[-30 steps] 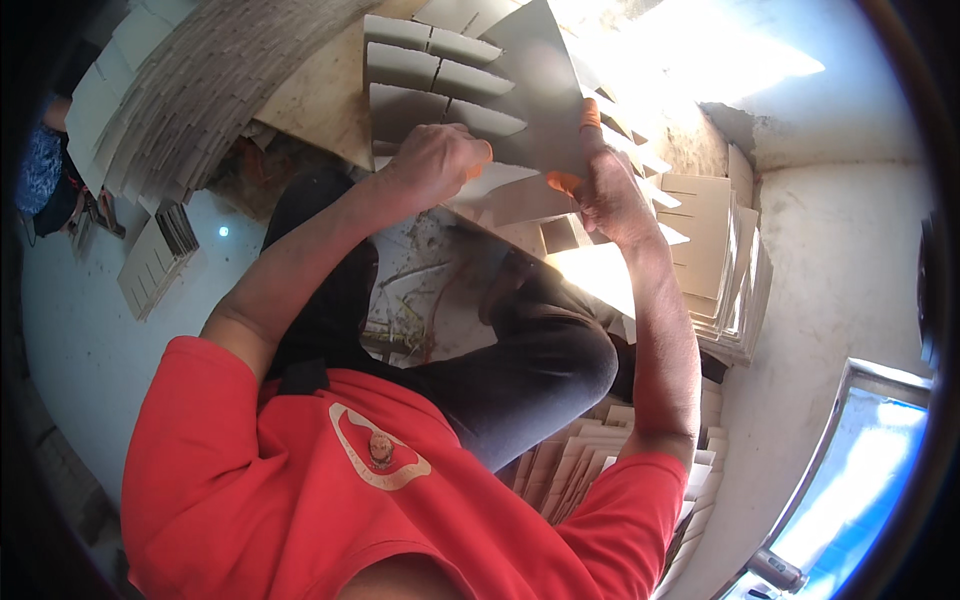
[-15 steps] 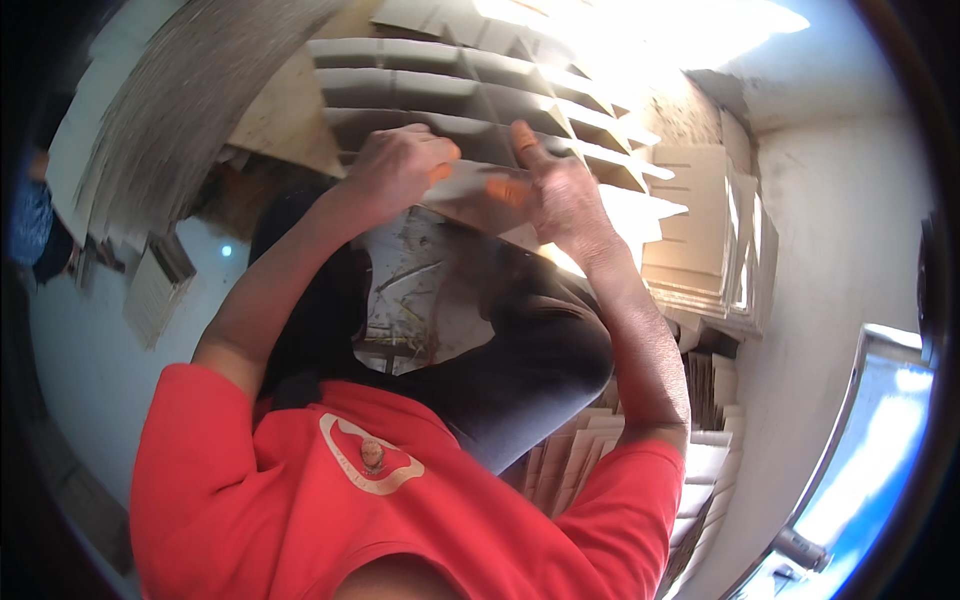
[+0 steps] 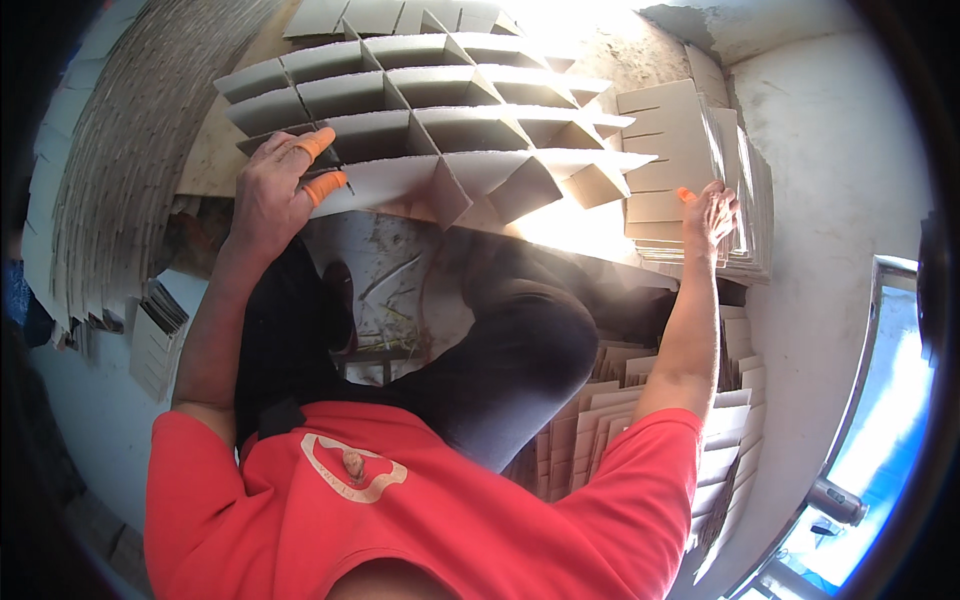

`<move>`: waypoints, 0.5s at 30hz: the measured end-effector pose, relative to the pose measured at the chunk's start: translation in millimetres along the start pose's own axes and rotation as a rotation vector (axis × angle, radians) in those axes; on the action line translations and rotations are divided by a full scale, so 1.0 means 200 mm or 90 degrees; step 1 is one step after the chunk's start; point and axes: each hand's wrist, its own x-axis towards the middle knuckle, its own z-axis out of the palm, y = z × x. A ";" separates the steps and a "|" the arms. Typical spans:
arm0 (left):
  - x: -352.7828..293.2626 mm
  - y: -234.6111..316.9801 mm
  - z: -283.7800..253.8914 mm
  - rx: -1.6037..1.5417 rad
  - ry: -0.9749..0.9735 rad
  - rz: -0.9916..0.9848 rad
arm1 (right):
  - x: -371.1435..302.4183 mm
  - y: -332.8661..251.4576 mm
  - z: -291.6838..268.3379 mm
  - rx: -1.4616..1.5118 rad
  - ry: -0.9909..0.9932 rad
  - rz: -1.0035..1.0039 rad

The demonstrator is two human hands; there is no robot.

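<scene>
A grid of interlocked cardboard dividers (image 3: 440, 115) stands on the work surface in front of me. My left hand (image 3: 278, 185) grips its near left corner, with orange covers on the thumb and a finger. Part of the strips there is hidden behind that hand. Out to the right, my right hand (image 3: 712, 218) is at a stack of slotted cardboard sheets (image 3: 660, 150). Its orange-covered thumb lies against a sheet's face, while the other fingers curl over the edges of the sheets beside it.
A tall bank of tightly packed cardboard strips (image 3: 130, 170) rises at the left. More cardboard pieces (image 3: 590, 430) stand below my right arm, beside the wall (image 3: 810, 200). Slotted cardboard (image 3: 395, 15) lies beyond the grid. My knee (image 3: 530, 350) is below the work surface's near edge.
My hands have parted from the grid's near middle. The left has moved to its left corner, the right across to the stack of sheets. The grid has shifted left.
</scene>
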 end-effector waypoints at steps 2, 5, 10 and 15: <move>0.01 0.01 0.01 -0.003 0.005 0.009 | 0.07 0.10 0.04 0.078 0.005 -0.007; 0.01 0.01 -0.01 0.001 -0.001 0.000 | 0.08 0.10 0.00 0.158 0.082 0.039; 0.00 -0.02 -0.01 -0.006 0.006 0.012 | 0.07 0.15 -0.05 0.297 0.035 0.121; -0.01 -0.02 -0.03 -0.002 0.034 -0.007 | 0.01 0.15 -0.15 0.463 0.102 0.224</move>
